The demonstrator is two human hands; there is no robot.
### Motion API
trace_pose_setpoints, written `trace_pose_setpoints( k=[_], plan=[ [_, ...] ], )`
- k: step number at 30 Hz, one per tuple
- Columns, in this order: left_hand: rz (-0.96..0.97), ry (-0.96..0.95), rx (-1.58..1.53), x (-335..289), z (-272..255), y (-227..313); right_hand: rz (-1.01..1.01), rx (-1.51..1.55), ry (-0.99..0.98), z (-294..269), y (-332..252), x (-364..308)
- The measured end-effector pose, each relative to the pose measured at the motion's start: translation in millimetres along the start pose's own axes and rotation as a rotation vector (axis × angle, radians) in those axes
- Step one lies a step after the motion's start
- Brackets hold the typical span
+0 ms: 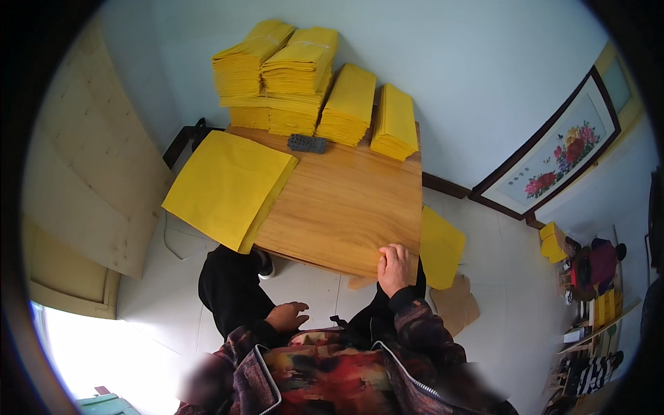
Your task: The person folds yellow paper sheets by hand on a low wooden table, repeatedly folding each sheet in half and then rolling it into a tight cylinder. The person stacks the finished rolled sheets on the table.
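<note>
My left hand (287, 317) hovers or rests over my lap, fingers apart and nothing in them. On the front right corner of the wooden table (346, 207) lies my right hand (395, 266), its fingers slightly bent on the tabletop and holding nothing visible. A wide pile of yellow paper sheets (228, 183) lies at the table's left side, its corner jutting past the front edge. Behind it sits a small dark grey textured block (306, 143).
Tall bundles of folded yellow paper (297, 66) stand along the back, with two lower stacks (394, 121) to their right. More yellow sheets (441, 247) and brown cardboard (454, 305) are beside the table. A framed flower picture (553, 152) leans against the wall.
</note>
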State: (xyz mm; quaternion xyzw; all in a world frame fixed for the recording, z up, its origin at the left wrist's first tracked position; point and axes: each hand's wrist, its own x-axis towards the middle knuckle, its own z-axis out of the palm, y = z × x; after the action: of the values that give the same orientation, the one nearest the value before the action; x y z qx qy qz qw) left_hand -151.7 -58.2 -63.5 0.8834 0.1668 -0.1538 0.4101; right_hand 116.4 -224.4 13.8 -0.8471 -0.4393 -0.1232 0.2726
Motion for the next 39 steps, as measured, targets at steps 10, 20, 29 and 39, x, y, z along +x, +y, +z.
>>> trace_pose_setpoints(
  k=[10,20,29,39],
  plan=[
    [0.038,-0.313,0.261,18,12,3,0.013,-0.028,0.016,0,-3,0],
    [0.189,-0.488,0.285,32,12,-9,0.031,-0.004,0.083,5,0,-1],
    [0.143,-0.476,0.267,30,5,-1,0.053,0.037,0.061,1,0,0],
    [0.042,-0.456,0.326,31,26,-46,-0.323,0.560,-0.136,42,-77,-52]
  ],
)
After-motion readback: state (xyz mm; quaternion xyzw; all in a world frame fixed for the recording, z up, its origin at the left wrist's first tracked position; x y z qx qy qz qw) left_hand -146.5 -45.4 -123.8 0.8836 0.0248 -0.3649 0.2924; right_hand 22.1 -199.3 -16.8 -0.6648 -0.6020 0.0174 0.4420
